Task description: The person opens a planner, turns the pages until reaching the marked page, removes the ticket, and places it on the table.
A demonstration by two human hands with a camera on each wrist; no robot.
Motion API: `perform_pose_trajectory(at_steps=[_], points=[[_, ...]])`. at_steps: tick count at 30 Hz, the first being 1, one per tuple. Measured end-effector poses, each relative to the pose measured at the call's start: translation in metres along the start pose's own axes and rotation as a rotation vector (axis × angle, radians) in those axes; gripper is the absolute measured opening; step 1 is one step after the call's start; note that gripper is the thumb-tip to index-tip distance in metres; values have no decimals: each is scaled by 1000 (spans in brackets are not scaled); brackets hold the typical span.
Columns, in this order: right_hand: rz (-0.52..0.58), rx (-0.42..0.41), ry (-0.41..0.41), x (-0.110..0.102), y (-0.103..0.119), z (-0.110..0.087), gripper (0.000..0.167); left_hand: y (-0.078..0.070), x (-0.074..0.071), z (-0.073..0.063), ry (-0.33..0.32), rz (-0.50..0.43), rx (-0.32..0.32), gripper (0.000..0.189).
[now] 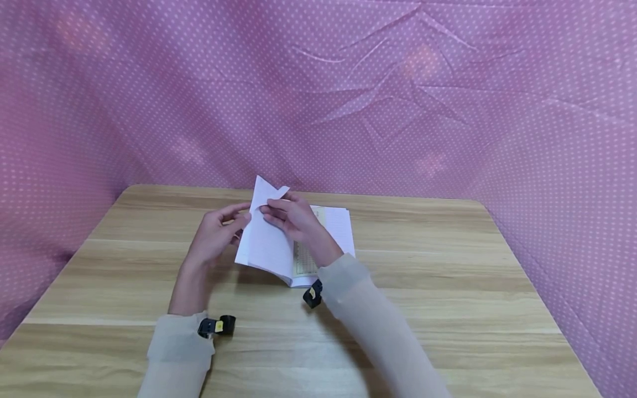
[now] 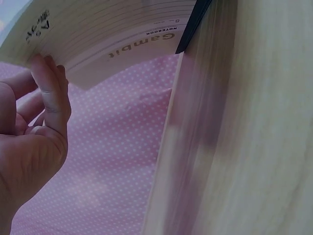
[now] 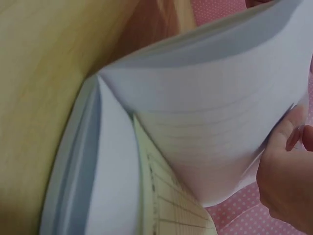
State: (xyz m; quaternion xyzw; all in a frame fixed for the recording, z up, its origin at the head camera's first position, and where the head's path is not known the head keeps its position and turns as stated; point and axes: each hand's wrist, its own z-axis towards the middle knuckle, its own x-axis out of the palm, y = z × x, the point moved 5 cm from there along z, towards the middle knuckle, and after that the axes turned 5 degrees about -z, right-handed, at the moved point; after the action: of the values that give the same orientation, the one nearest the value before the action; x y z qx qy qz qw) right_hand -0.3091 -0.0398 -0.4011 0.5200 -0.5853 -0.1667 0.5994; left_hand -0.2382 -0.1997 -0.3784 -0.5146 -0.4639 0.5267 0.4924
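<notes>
An open notebook (image 1: 271, 246) with ruled white pages stands near the table's far side, its left pages lifted. My left hand (image 1: 211, 235) holds those pages at their outer edge, thumb toward the front. In the left wrist view, the fingers of that left hand (image 2: 41, 125) meet a page printed "Gambit NOTEBOOK" (image 2: 142, 46). From the right, my right hand (image 1: 298, 221) reaches over the book and pinches a page near its top, where the paper folds over. A yellowish printed sheet (image 1: 302, 262) lies in the notebook beside the spine, partly hidden by the right arm.
The notebook is on a wood-grain table (image 1: 438, 298) with rounded far corners. Pink dotted cloth (image 1: 358, 110) hangs behind it and at both sides. Each wrist wears a small black camera (image 1: 216, 326).
</notes>
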Motion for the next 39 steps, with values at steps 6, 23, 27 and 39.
perform_pose_trajectory(at_steps=[6, 23, 27, 39], points=[[-13, 1, -9, 3, 1, 1, 11, -4, 2, -2, 10, 33, 7, 52], [-43, -2, -55, 5, 6, 4, 20, -4, -1, 3, -14, 49, 10, 49], [-59, 1, -50, 6, 6, 3, 24, -1, -4, 4, -43, 65, -18, 48], [-144, 12, -65, -1, 12, -5, 36, 2, -5, -1, -49, 53, -60, 44]])
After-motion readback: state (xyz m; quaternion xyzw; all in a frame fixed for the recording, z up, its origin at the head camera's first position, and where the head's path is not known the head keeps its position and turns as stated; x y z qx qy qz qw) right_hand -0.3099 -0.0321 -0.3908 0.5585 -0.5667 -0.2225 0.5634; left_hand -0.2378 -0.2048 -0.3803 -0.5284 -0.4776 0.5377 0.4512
